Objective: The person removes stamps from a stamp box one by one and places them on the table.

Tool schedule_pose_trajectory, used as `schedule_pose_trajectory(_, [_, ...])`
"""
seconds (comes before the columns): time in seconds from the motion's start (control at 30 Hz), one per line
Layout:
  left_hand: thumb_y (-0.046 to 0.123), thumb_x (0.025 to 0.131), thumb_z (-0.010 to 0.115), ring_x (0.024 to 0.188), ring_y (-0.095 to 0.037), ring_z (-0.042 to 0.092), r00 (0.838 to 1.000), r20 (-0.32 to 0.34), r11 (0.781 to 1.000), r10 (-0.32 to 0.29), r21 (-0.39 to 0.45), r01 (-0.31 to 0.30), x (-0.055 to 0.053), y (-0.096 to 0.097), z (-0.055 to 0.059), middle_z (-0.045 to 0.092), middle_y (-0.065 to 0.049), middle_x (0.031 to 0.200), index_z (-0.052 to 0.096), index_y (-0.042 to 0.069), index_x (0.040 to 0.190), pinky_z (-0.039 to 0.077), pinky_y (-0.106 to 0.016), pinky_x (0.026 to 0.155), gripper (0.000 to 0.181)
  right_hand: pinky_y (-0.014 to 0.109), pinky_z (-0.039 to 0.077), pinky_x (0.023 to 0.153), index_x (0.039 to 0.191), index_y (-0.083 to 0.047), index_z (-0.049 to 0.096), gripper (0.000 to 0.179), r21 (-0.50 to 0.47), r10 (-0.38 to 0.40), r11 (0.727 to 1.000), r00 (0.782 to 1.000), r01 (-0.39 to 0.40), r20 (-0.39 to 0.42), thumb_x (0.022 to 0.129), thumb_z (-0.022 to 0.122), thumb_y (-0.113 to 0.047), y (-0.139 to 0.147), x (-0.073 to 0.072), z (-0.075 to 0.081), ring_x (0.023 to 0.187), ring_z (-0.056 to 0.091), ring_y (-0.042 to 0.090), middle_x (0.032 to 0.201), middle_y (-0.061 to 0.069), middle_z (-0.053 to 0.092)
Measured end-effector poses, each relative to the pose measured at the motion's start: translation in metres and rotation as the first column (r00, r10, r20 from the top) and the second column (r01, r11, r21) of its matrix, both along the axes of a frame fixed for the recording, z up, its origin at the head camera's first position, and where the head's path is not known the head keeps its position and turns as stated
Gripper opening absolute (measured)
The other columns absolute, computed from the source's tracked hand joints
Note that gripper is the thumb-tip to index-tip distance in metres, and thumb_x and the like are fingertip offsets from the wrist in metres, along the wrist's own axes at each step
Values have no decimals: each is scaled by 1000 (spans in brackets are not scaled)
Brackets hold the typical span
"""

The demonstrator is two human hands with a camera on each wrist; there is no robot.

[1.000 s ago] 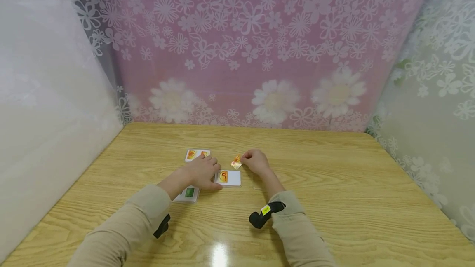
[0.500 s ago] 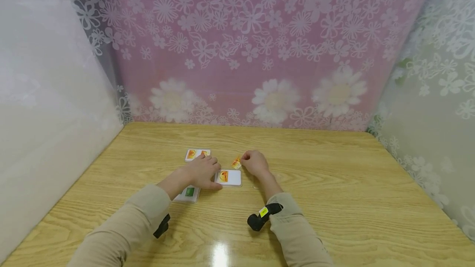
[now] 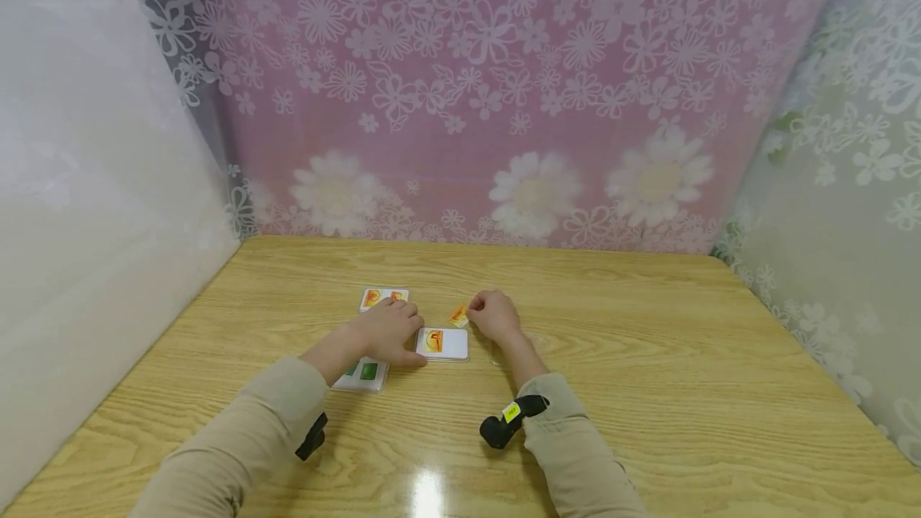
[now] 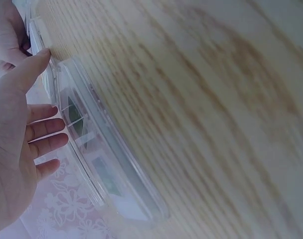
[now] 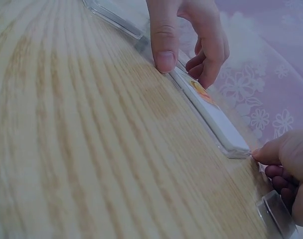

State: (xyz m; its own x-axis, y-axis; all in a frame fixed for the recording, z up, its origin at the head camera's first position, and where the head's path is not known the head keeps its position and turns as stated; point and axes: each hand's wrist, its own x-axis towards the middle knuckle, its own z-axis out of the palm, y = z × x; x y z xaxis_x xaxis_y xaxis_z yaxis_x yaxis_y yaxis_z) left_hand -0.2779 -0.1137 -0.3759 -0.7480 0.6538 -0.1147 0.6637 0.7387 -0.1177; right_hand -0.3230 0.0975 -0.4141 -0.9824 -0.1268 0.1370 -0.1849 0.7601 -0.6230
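Observation:
My right hand point(image 3: 496, 316) pinches a small orange and yellow card point(image 3: 458, 316) between thumb and fingertips, just behind the middle card stack. This stack point(image 3: 453, 344), white with a sunset-like orange picture at its left end, lies in a clear plastic case. At the case's left end is my left hand point(image 3: 384, 334), palm down, thumb and fingers extended and holding nothing. Its thumb tip is close to the case's front left corner. In the left wrist view its fingers point(image 4: 47, 127) spread over a clear case with green pictures point(image 4: 106, 172).
Behind the left hand lies another case point(image 3: 372, 299) of orange-pictured cards. The green-pictured case point(image 3: 368, 374) is partly under the left hand and wrist in the head view. A clear plastic lid point(image 5: 278, 214) lies beside the right hand on the wooden table point(image 3: 647, 358).
My left hand has shifted slightly left, off the end of the middle case, showing more of it. The right hand has stayed almost in place with the card.

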Motion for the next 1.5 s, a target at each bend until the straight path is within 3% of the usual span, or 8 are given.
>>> schedule_pose_trajectory(0.43, [62, 84, 52, 117, -23, 46, 1000, -10, 1000, 8, -30, -8, 1, -1, 0, 52, -6, 124, 54, 6, 126, 32, -42, 102, 69, 30, 44, 67, 90, -3, 65, 12, -228, 10, 974, 995, 14, 103, 86, 63, -14, 9, -4, 1, 78, 53, 19, 85, 7, 60])
schedule_pose_trajectory(0.73, [63, 84, 51, 117, -22, 46, 1000, -13, 999, 17, -36, -17, 1, -1, -1, 52, -6, 123, 55, 7, 125, 33, -42, 100, 69, 31, 45, 65, 97, -1, 64, 16, -404, 80, 915, 980, 0, 180, 88, 63, -14, 8, 3, 20, 77, 52, 20, 89, 7, 60])
schedule_pose_trajectory(0.9, [62, 84, 51, 117, -23, 46, 1000, -4, 999, 19, -32, -19, 2, -1, 0, 51, -6, 124, 55, 6, 125, 32, -42, 101, 69, 36, 44, 72, 100, -3, 65, 18, -384, 140, 921, 976, -67, 166, 89, 62, -17, 2, 6, 29, 82, 50, 19, 94, 7, 61])
schedule_pose_trajectory(1.07, [62, 84, 52, 118, -23, 45, 1000, 0, 999, 21, -32, -21, 1, -1, 1, 51, -7, 124, 55, 6, 125, 32, -43, 101, 69, 30, 45, 72, 99, -4, 66, 18, -322, 214, 934, 963, -153, 164, 88, 64, -19, -4, 11, 32, 84, 55, 18, 92, 4, 64])
schedule_pose_trajectory(1.33, [62, 83, 53, 117, -23, 46, 1000, -1, 1000, 20, -19, -20, 0, -1, -1, 52, -6, 123, 56, 6, 124, 33, -42, 100, 69, 26, 43, 67, 103, -1, 65, 25, -196, 358, 925, 922, -327, 151, 84, 68, -18, -16, 20, 30, 79, 51, 16, 88, 4, 61])
schedule_pose_trajectory(1.5, [63, 83, 52, 116, -22, 46, 1000, 3, 1000, 24, -18, -24, 1, -2, -2, 52, -6, 122, 56, 6, 124, 33, -42, 100, 70, 26, 42, 65, 105, -2, 64, 34, -108, 396, 918, 902, -383, 171, 81, 72, -23, -22, 22, 24, 77, 50, 15, 86, 2, 57])
